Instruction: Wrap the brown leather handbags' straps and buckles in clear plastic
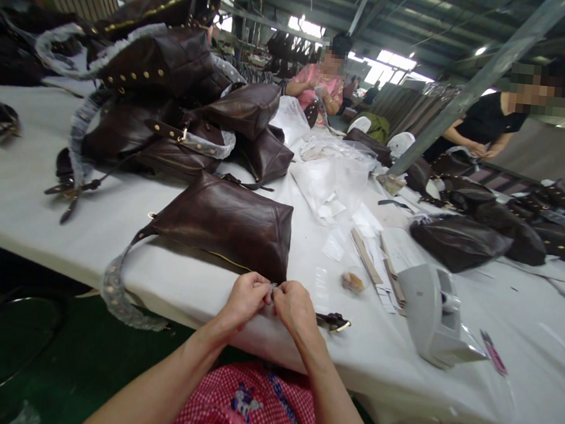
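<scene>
A dark brown leather bag [226,220] lies on its side on the white-covered table in front of me, a gold zipper along its near edge. Its strap [122,290], wrapped in clear plastic, hangs over the table edge at the left. At the bag's near right corner, my left hand [250,297] and my right hand [294,304] meet, fingers pinched together. Between the fingertips is something small that I cannot make out. A dark strap end with a metal ring [336,322] sticks out to the right of my right hand.
Brown bags [161,67] are piled at the back left, and more bags [464,243] lie at the right. Clear plastic bags [336,170], cardboard strips [365,257], a grey tape dispenser [432,313] and pink-handled snips [493,352] are on the table [516,328]. A slanted metal post [484,85] and two people stand beyond.
</scene>
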Tool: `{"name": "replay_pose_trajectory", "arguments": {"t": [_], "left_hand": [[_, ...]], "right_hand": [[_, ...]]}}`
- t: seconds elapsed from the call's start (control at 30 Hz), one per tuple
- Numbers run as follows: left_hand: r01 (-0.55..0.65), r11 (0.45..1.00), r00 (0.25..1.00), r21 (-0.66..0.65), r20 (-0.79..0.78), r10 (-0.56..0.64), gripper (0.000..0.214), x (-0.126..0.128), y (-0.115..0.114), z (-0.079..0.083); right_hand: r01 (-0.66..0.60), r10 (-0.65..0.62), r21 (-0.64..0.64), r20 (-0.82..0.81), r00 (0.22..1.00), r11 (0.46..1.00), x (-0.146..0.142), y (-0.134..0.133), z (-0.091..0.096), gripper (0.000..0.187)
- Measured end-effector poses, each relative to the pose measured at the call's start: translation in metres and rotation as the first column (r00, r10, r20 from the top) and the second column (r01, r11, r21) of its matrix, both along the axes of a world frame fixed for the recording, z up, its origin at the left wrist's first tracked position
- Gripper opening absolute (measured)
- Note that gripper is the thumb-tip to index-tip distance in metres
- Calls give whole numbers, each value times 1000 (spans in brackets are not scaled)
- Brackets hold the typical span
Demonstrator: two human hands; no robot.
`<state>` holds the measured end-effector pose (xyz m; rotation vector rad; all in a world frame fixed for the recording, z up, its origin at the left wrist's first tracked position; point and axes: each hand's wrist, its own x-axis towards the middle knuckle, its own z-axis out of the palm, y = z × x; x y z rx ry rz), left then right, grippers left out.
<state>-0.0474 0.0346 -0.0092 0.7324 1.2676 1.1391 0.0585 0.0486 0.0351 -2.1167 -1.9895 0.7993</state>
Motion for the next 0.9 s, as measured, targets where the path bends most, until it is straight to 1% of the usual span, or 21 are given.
{"name": "replay_pose_trajectory", "arguments": {"t": [0.1,0.3,0.43,0.5,0.53,0.63,0.7,0.73,0.77,0.8,0.9], "left_hand": [[12,1000,1000,4,24,-13,6,0,-1,0],[35,991,999,133,-44,-29,1,2,2,-2],[50,994,998,96,-46,-46,4,-1,4,-2],[62,993,994,100,-100,-52,4,-3,4,-2],[69,991,989,113,-138,-53,3,-3,4,-2],[85,983,968,165,-246,-42,3,-3,0,-1],[89,977,955,196,-294,-28,3,-3,-4,2],[90,974,950,208,-312,-22,4,-3,-6,3],[93,972,944,216,-329,-17,5,-3,-7,5],[95,971,938,221,-345,-14,6,-3,-9,6],[106,967,917,233,-399,-4,7,-2,-12,9]], "right_hand": [[36,-35,47,-11,999,998,-1,-2,-6,28],[84,-60,191,-128,990,978,3,-11,-22,24],[160,-114,244,-192,975,957,15,-16,-21,24],[188,-120,220,-289,950,957,22,-18,-18,24],[196,-120,182,-363,924,963,24,-19,-17,26],[205,-159,11,-593,790,979,24,-21,-16,28],[198,-193,-68,-665,722,978,20,-23,-18,29],[195,-194,-75,-670,716,978,18,-24,-19,31],[191,-181,-57,-654,734,980,16,-26,-20,32],[193,-164,-21,-616,771,981,16,-28,-19,32],[239,-160,153,-403,901,959,21,-37,-15,31]]}}
